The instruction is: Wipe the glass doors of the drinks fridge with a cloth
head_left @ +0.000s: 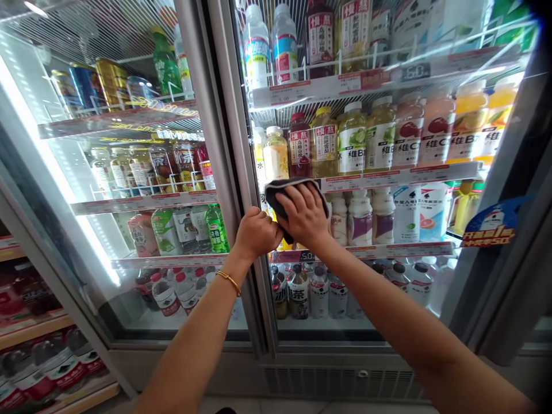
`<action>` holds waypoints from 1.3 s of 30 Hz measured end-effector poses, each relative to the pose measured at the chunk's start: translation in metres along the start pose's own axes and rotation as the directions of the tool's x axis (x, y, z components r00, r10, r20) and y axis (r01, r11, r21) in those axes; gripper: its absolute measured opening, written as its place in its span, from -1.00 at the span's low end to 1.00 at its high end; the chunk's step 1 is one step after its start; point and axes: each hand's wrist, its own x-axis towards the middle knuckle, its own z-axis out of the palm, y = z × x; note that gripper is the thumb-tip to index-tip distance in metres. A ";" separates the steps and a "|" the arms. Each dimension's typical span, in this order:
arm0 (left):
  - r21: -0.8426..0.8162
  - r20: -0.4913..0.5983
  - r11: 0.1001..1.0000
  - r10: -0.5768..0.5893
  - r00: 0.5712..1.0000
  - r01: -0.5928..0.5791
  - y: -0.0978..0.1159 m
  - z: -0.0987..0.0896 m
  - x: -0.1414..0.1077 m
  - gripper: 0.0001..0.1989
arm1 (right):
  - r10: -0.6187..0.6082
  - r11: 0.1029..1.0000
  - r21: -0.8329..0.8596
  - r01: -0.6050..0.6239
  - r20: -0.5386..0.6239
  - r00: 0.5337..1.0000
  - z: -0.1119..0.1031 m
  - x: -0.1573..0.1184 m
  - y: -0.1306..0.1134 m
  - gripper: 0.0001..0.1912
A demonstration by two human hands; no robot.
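My right hand (304, 213) presses a dark grey cloth (276, 192) with a pale edge flat against the glass of the right fridge door, close to its left frame. Just left of it, my left hand (257, 233) is closed around the metal edge of the right door frame (245, 172). A gold bracelet (228, 283) circles my left wrist. Behind the glass, bottles (351, 138) with fruit labels stand in a row on a shelf. White bottles with purple labels (360, 221) are on the shelf below, partly hidden by my right hand.
The left fridge door (215, 115) stands beside the right one, with cans and bottles behind it. A blue and red sticker (491, 221) is on the right side of the glass. At the lower left, an open shelf (38, 333) holds packed bottles. A vent grille (336, 379) runs below.
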 end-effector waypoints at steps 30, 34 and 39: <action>-0.088 -0.045 0.996 -0.027 0.999 0.023 0.002 0.003 -0.003 -0.67 | -0.163 0.986 0.046 0.158 0.139 0.977 -0.045 -0.091 0.064 -0.55; -0.045 -0.055 0.999 -0.021 0.998 0.018 0.003 0.003 -0.002 -0.65 | 0.215 0.976 -0.027 -0.216 -0.049 0.975 -0.033 -0.053 0.065 -0.53; 0.000 -0.077 1.000 -0.022 0.997 0.022 0.004 0.002 -0.001 -0.65 | 0.261 0.964 -0.030 -0.265 -0.086 0.961 -0.008 -0.011 0.020 -0.53</action>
